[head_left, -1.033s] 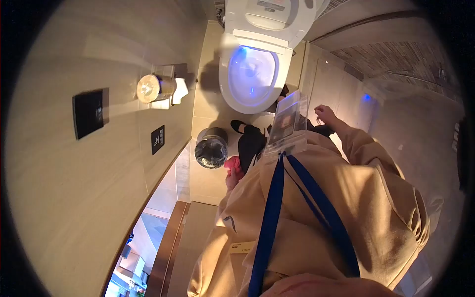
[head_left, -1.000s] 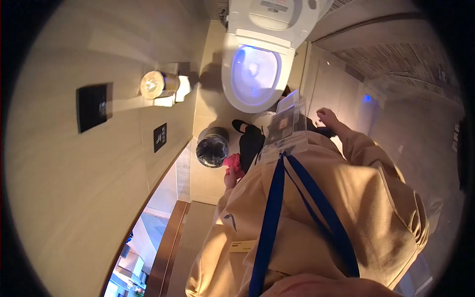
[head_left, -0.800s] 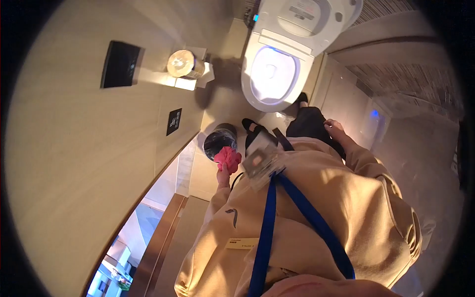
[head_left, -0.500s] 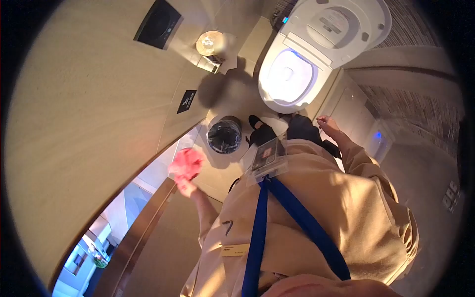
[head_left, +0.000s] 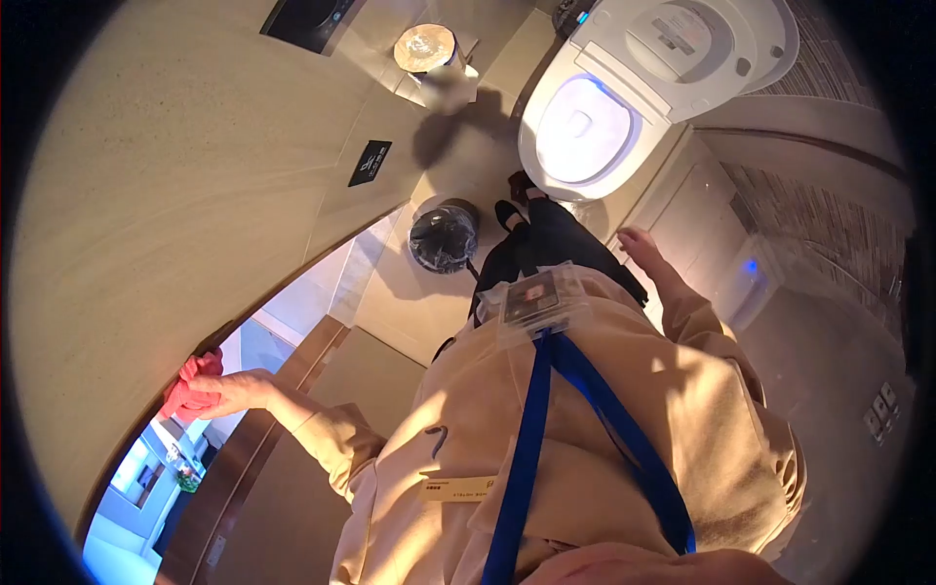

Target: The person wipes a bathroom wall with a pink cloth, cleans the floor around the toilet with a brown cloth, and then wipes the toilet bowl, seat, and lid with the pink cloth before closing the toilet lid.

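Observation:
My left hand point(head_left: 234, 393) is closed round a crumpled red cloth point(head_left: 195, 385). The cloth is pressed up against the edge of the beige wall point(head_left: 210, 336) beside the doorway, and part of it is bunched under my fingers. On the other side of my body, my right hand point(head_left: 640, 247) hangs in the air by my leg, below the toilet point(head_left: 546, 146). Its fingers are loosely bent and apart, with nothing visible in them.
A lined waste bin point(head_left: 444, 239) stands on the floor by my feet. Beyond it, a toilet paper roll point(head_left: 426, 49) is mounted on the wall near a black sign point(head_left: 370, 163). A brown door edge point(head_left: 255, 458) borders the bright doorway. My lanyard badge point(head_left: 543, 297) hangs at my front.
My left hand has carried the red cloth left and towards me, from above the floor near the bin to the wall edge. My right hand has shifted only slightly.

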